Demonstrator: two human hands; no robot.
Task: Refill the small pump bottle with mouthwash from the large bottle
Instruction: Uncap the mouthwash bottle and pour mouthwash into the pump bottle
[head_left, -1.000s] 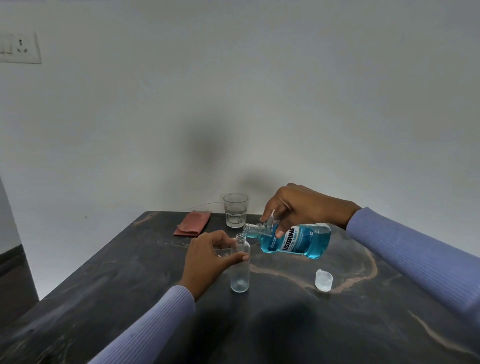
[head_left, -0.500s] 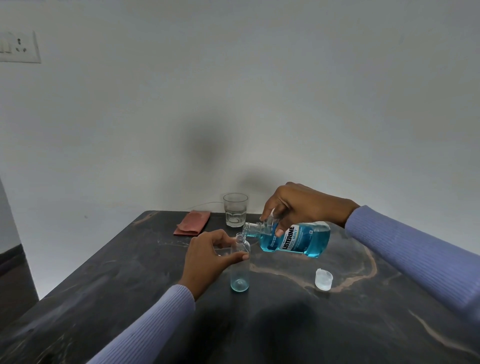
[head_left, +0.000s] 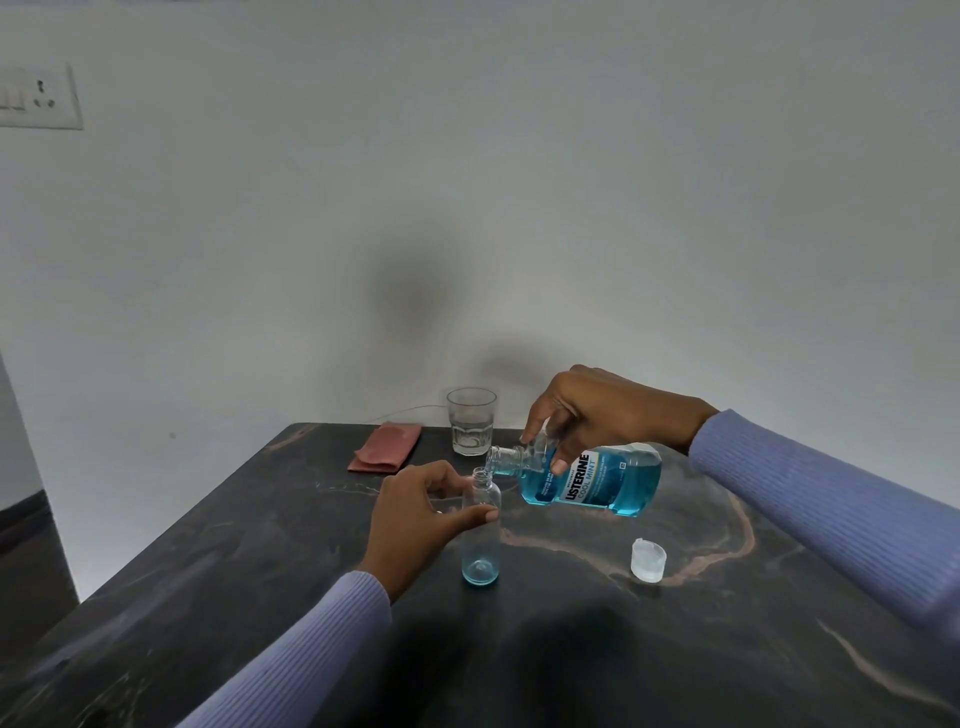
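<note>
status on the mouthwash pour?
Left hand grips small bottle, upright. Right hand holds large bottle tipped, mouth at its neck. Thin blue layer inside. Nothing blocking.

Blue mouthwash (head_left: 592, 480), lilac ribbed sleeves (head_left: 831, 509), black marble table (head_left: 260, 545) w/ tan veins, reddish cloth (head_left: 385, 448)

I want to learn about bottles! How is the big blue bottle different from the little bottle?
The large bottle lies tipped nearly on its side in the air, gripped by the right hand; the small bottle stands upright on the table, steadied by the left hand. The large bottle holds lots of blue mouthwash; the small bottle has only a thin blue layer at its bottom. The large bottle has a label; the small bottle is plain. Both are clear and uncapped.
</note>
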